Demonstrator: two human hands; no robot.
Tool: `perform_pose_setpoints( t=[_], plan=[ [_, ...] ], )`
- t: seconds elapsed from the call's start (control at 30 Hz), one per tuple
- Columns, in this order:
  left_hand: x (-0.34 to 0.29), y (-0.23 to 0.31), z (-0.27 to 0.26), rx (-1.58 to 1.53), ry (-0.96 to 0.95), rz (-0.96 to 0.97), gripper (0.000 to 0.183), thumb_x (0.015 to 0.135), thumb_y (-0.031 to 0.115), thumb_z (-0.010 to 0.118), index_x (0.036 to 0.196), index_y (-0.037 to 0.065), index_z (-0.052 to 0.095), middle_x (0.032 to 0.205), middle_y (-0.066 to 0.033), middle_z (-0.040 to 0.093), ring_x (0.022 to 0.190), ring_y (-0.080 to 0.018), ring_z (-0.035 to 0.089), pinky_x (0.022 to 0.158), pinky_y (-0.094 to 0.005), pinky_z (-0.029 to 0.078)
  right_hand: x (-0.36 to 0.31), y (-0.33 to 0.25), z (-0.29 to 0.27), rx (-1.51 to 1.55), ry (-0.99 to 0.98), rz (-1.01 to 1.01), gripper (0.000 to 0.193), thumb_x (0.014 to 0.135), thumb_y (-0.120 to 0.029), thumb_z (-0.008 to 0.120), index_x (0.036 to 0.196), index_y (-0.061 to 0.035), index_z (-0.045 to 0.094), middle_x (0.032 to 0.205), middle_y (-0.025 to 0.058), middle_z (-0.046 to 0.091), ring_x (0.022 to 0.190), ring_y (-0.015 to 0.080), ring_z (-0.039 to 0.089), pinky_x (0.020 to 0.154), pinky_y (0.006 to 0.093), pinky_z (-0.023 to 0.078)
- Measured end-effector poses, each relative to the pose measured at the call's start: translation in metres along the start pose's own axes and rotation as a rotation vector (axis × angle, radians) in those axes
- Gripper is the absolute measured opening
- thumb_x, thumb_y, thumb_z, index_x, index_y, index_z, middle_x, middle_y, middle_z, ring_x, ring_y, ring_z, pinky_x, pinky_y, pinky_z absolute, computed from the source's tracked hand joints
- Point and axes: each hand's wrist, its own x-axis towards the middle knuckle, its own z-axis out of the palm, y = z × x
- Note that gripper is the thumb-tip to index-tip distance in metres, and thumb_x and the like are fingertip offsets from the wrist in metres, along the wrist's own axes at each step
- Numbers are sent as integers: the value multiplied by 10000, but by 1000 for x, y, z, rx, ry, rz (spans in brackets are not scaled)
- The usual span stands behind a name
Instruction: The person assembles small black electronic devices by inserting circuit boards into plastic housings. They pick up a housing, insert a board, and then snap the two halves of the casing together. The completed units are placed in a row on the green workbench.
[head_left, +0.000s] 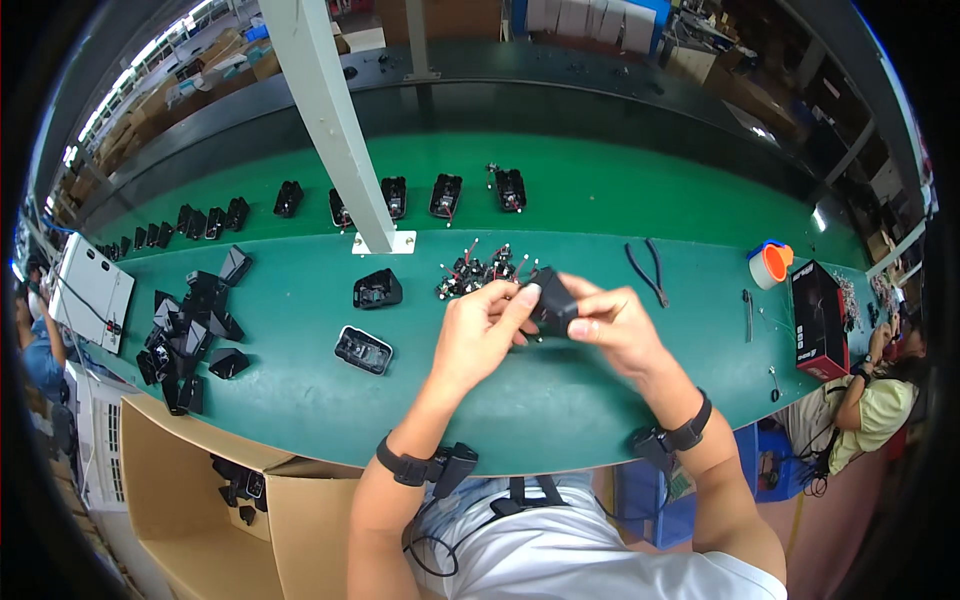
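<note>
Between my two hands, above the green bench, is a black plastic housing (556, 300). My left hand (484, 325) pinches its left side between thumb and fingers. On its right side, my right hand (622, 325) grips the edge with thumb and fingertips. Just behind my left hand lies a pile of small electronic parts with red wires (478, 272). Left of my hands sit an open black housing (377, 289) and a pale-rimmed black shell (363, 351). What is inside the held housing is hidden.
A heap of black housings (200, 320) covers the bench's left. Blue-handled pliers (648, 274) lie right, near an orange-and-white cup (770, 265) and a black box (818, 320). A white post (335, 120) rises ahead. Filled housings (446, 195) line the far strip. Below left stands a cardboard box (200, 490).
</note>
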Motion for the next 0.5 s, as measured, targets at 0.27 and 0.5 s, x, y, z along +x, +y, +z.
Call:
perform_pose_setpoints(
  t=[0.27,0.5],
  plan=[
    [-66,-2,-92,981,629,320,465,811,236,777,1185,5,624,1181,-168,630,1146,-340,571,1014,-436,436,123,-24,-105,-1374,135,-310,293,703,-191,830,962,-64,775,1379,190,563,1188,380,588,1027,428,476],
    [-96,-55,-101,1149,620,224,749,717,299,853,1352,68,529,1318,-174,532,1255,-370,485,1059,-474,393,145,9,-127,-1562,50,-126,331,710,-147,818,1033,-101,766,1459,153,490,1267,383,508,1094,436,435]
  ],
)
